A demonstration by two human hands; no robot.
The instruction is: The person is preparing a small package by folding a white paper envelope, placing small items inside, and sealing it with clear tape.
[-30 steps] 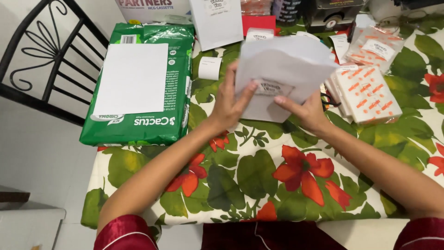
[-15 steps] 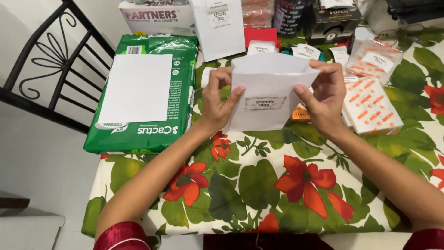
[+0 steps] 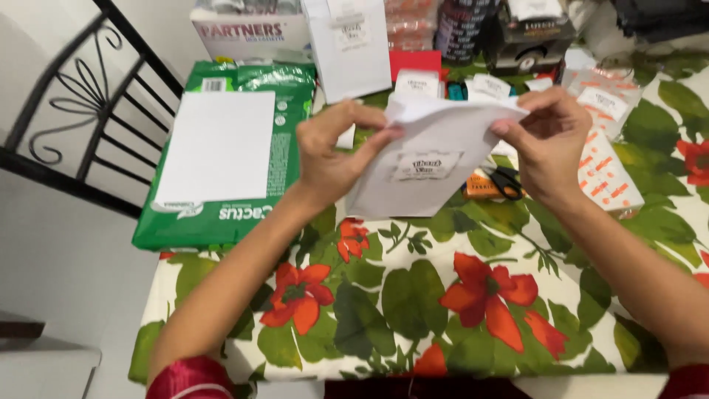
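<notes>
Gripping the top edge of a white paper bag (image 3: 421, 170) above the floral tabletop (image 3: 413, 310), left hand (image 3: 336, 159) and right hand (image 3: 550, 144) pinch it closed-fingered; a rectangular label faces up. Beyond lie a green package (image 3: 221, 159), orange-patterned packets (image 3: 602, 174) and half-hidden scissors (image 3: 502, 181).

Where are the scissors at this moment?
The scissors lie on the flowered tablecloth, partly hidden behind the white paper bag, just below the right hand.

Both hands (image 3: 336, 151) (image 3: 546, 144) raised, fingertips seemingly pinched.
</notes>
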